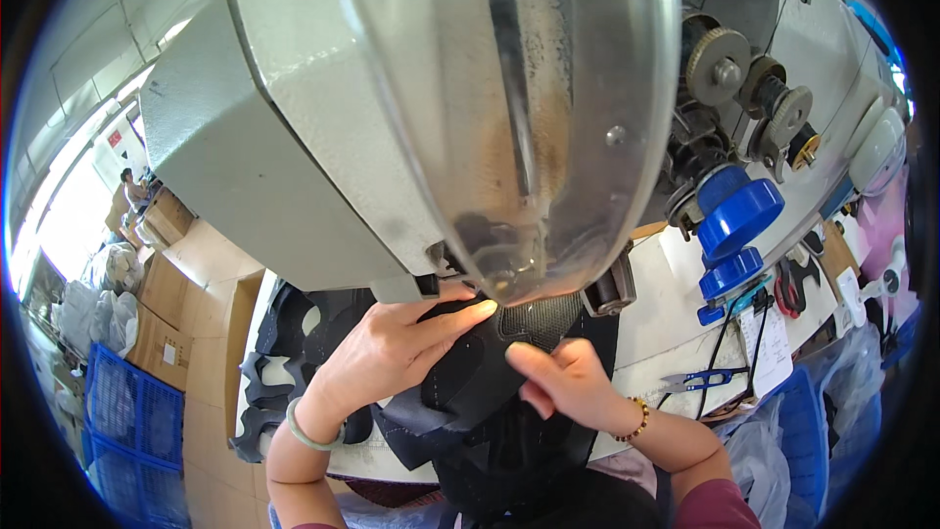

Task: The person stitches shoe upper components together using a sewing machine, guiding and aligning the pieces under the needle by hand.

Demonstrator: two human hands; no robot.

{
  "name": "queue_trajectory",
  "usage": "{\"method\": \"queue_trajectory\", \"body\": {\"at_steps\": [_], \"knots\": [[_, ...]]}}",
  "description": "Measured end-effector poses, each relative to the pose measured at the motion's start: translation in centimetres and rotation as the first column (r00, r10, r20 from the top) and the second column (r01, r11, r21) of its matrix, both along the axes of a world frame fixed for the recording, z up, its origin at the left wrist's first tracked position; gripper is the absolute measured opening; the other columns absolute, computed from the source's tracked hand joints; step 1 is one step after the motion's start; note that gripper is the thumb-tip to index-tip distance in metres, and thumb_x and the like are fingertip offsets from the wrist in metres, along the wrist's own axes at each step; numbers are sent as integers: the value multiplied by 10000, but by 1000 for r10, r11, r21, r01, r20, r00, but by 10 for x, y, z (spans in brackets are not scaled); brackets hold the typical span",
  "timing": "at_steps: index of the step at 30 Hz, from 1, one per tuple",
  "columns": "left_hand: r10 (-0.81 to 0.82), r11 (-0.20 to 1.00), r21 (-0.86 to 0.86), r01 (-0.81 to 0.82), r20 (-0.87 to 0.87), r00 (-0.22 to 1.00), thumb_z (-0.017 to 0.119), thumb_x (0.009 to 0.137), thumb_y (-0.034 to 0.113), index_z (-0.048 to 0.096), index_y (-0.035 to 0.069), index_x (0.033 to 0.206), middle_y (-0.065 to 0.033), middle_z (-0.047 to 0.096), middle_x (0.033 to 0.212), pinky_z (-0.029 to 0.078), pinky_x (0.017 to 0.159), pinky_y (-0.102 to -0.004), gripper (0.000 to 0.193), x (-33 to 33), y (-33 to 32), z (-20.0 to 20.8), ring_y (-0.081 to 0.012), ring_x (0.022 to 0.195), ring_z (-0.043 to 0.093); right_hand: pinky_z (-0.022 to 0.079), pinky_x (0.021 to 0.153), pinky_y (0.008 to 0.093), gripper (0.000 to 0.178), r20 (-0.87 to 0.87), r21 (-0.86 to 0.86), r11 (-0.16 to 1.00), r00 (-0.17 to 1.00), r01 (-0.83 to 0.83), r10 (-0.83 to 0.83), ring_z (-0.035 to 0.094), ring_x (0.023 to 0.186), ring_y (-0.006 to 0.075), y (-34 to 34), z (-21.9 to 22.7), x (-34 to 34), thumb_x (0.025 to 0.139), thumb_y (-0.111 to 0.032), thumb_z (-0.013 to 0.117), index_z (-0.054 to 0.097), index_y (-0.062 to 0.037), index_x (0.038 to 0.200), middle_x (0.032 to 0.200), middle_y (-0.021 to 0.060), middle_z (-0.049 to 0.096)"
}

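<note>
A grey-white sewing machine point(323, 137) fills the upper middle, with a clear plastic guard point(617, 127) at its front. Under its head lie black fabric pieces point(460, 372), some with light stitch lines, and a patch of dark mesh point(540, 321). My left hand point(392, 343) lies on the black fabric with fingers stretched toward the spot below the guard; the machine hides part of them. To the right of the mesh, my right hand point(568, 377) hovers close over the fabric, thumb out and fingers loosely bent, with nothing visible in it. The needle area is hidden.
Cut black pieces point(269, 392) are stacked at the table's left. Blue-handled thread snips point(705, 378), a paper sheet point(769, 348) and red-handled scissors point(786, 289) lie at right. Blue knobs point(739, 216) jut from the machine. Blue crates point(132, 402) and cartons point(157, 343) stand left; a person point(134, 191) is far off.
</note>
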State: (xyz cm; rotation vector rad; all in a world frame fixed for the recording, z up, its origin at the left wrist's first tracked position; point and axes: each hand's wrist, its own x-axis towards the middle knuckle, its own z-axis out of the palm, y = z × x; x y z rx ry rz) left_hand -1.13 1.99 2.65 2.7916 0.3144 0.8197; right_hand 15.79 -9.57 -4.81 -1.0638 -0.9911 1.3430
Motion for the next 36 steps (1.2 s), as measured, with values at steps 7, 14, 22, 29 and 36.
{"method": "queue_trajectory", "body": {"at_steps": [7,14,22,29,36], "knots": [[63,998,-13,-63,24,998,674,714,2,676,77,1043,-79,596,973,456,601,-289,338,-1,-4,-8,-181,645,523,337,346,200,639,176,-23,964,948,-264,264,447,350,53,-9,9,-15,975,-392,395,598,-28,491,487,27,589],[83,996,15,-84,50,995,685,731,34,665,81,1067,-58,542,978,422,602,-294,339,-2,-11,-14,-171,667,452,334,334,192,495,-95,-14,981,977,-192,190,520,382,88,-17,0,-15,967,-365,434,597,31,719,504,101,580],[148,967,202,-153,37,988,690,714,42,654,45,1043,-88,531,967,484,619,-297,330,8,-25,-15,-224,778,546,313,318,191,450,-142,-22,993,984,-113,109,498,367,82,-17,3,-12,963,-330,457,592,29,727,514,76,573],[220,946,219,-241,114,969,674,718,21,645,9,1022,-92,515,901,475,585,-291,306,12,-34,-18,-226,765,538,286,308,197,396,-103,-18,999,994,-28,26,448,337,72,-18,5,-14,968,-324,445,591,6,804,537,60,571],[323,889,295,-351,140,936,674,736,47,639,15,1030,-76,522,892,474,569,-305,298,21,-48,-23,-216,742,534,386,581,178,284,-145,11,999,989,38,-36,466,694,0,-16,7,-8,962,-251,484,607,-7,886,773,-48,560]]}}
